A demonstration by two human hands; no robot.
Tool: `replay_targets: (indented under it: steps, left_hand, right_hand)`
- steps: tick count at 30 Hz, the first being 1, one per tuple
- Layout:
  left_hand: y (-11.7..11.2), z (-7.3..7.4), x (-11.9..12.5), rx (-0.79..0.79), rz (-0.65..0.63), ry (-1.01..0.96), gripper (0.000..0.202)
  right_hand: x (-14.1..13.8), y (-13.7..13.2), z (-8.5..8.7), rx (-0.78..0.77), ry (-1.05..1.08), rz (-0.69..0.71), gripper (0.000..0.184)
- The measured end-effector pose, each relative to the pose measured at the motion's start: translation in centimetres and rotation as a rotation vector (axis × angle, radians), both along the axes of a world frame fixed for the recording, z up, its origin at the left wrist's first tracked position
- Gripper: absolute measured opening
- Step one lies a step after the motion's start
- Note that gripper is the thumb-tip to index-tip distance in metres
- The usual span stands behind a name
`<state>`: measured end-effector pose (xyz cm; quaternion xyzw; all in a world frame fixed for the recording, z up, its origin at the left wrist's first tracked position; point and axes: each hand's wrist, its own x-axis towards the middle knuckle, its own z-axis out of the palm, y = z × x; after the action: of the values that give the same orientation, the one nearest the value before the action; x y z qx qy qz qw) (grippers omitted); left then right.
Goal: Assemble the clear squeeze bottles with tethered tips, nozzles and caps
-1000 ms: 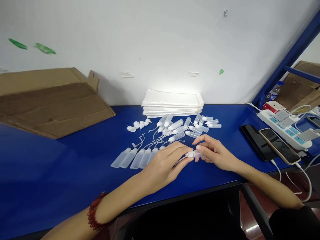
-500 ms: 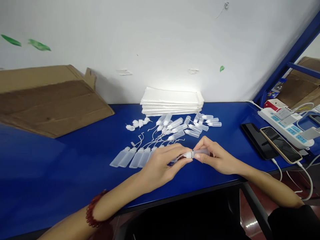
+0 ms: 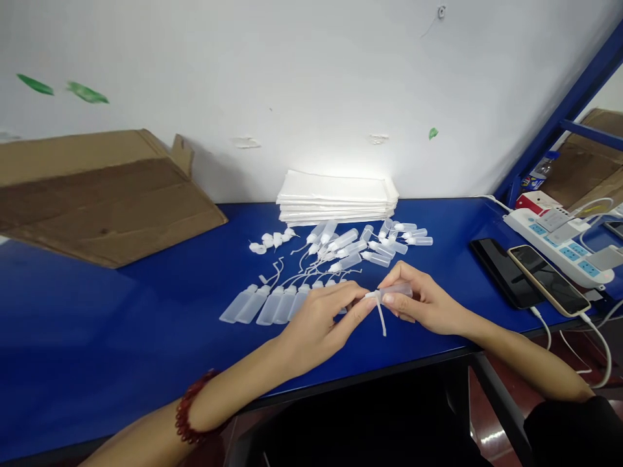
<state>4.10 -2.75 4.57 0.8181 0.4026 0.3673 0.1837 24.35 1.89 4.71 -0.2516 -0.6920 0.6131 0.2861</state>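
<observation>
My right hand (image 3: 421,299) grips a small translucent plastic bottle (image 3: 399,290), its neck pointing left. At the neck my left hand (image 3: 331,314) pinches a white cap (image 3: 372,295) between thumb and fingers. A thin white strap (image 3: 382,319) hangs down from the cap. Just beyond my left hand lies a row of flat translucent bottles (image 3: 269,305) with strapped caps, partly hidden by that hand. Behind them is a loose pile of small bottles (image 3: 348,250). Several white caps (image 3: 272,240) lie left of the pile.
A stack of white sheets or bags (image 3: 335,198) stands against the wall. Left is a folded cardboard box (image 3: 111,194). To the right lie two phones (image 3: 548,279) on charging cables beside a white power strip (image 3: 559,250). The blue table (image 3: 160,331) ends in front of me.
The strap, which pointed left under my left hand, now hangs down from the cap. Both hands stay at the bottle's neck. The view has shifted slightly.
</observation>
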Motion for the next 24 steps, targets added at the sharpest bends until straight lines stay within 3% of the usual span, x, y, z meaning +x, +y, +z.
replay_targets:
  steps: [2, 5, 8, 10, 15, 20, 24]
  left_hand:
    - [0.0, -0.2, 0.1, 0.01, -0.014, 0.002, 0.029]
    - [0.1, -0.9, 0.3, 0.227, -0.014, -0.027, 0.016]
    - [0.3, -1.6, 0.5, 0.505, -0.012, 0.006, 0.007]
    - [0.4, -1.8, 0.6, 0.567, -0.014, 0.04, 0.008]
    - [0.2, -1.6, 0.7, 0.394, 0.013, -0.07, 0.01]
    - [-0.2, -0.9, 0.6, 0.416, 0.092, -0.148, 0.011]
    - [-0.2, -0.4, 0.6, 0.272, 0.134, -0.207, 0.009]
  right_hand:
    - [0.1, 0.0, 0.1, 0.079, -0.043, -0.009, 0.029]
    - [0.1, 0.0, 0.3, 0.138, -0.085, -0.021, 0.03]
    - [0.0, -0.1, 0.4, 0.055, -0.059, -0.015, 0.034]
    - [-0.1, -0.2, 0.3, -0.018, -0.036, -0.012, 0.036]
    - [-0.1, -0.4, 0.2, 0.002, -0.033, -0.038, 0.036]
    - [0.0, -0.5, 0.2, 0.084, -0.043, -0.036, 0.029]
    - [0.0, -0.6, 0.2, 0.098, -0.039, -0.032, 0.026]
